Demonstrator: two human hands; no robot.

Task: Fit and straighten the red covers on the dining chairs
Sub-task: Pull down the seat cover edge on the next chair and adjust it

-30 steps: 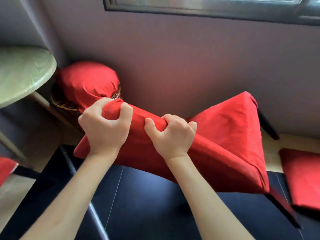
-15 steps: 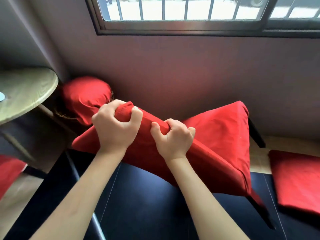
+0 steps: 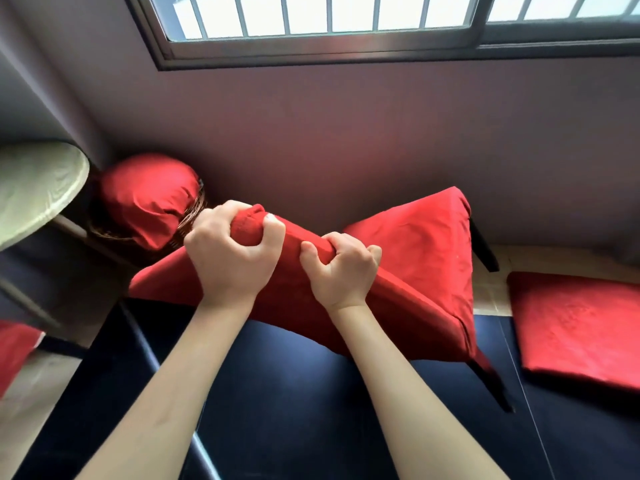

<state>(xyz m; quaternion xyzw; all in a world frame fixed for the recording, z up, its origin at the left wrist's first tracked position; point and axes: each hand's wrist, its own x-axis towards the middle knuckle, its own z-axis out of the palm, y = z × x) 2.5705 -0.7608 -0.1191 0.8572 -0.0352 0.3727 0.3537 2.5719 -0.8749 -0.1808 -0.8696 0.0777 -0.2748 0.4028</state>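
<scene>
A red cover (image 3: pixel 422 258) wraps a dark dining chair that lies tipped, its black legs (image 3: pixel 485 247) sticking out at the right. My left hand (image 3: pixel 232 258) is clenched around the upper left end of the covered edge. Just to its right, my right hand (image 3: pixel 341 271) grips the same red edge with fingers curled over it. The chair rests over a dark blue surface (image 3: pixel 294 393) in front of me.
A wicker basket holding a red bundle (image 3: pixel 149 199) sits by the wall at left. A round pale table (image 3: pixel 31 188) stands at far left. A second red covered seat (image 3: pixel 581 327) lies at right. The barred window (image 3: pixel 346 15) is above.
The view has tilted upward, showing more of the window. Both hands keep their grip on the red edge, the left fist bunched tighter at the end.
</scene>
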